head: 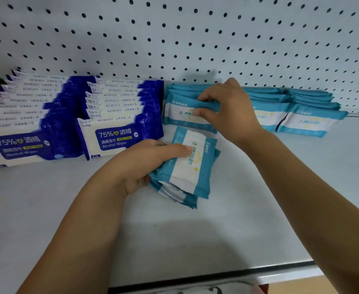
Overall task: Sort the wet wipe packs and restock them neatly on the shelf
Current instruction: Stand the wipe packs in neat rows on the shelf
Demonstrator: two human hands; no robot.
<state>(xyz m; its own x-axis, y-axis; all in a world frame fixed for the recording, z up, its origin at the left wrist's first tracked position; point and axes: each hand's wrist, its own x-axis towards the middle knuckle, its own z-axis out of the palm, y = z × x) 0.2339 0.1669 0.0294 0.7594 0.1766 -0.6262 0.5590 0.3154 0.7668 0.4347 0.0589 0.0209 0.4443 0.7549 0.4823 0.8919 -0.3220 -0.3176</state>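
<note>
Left hand [144, 161] clasps teal stack [190, 172], count unclear; right hand [229, 109] pinches shelved pack [181, 116], perhaps two.

Bare left forearm [79, 230] from bottom left; left hand [140, 164] low and centre, fingers curled under a stack of packs [187, 172], thumb flat across the top one. Bare right forearm [301, 187] from bottom right; right hand [227, 111] farther forward (wrist bent down), fingers and thumb pinching a standing pack [180, 115]. Hands apart.
</note>
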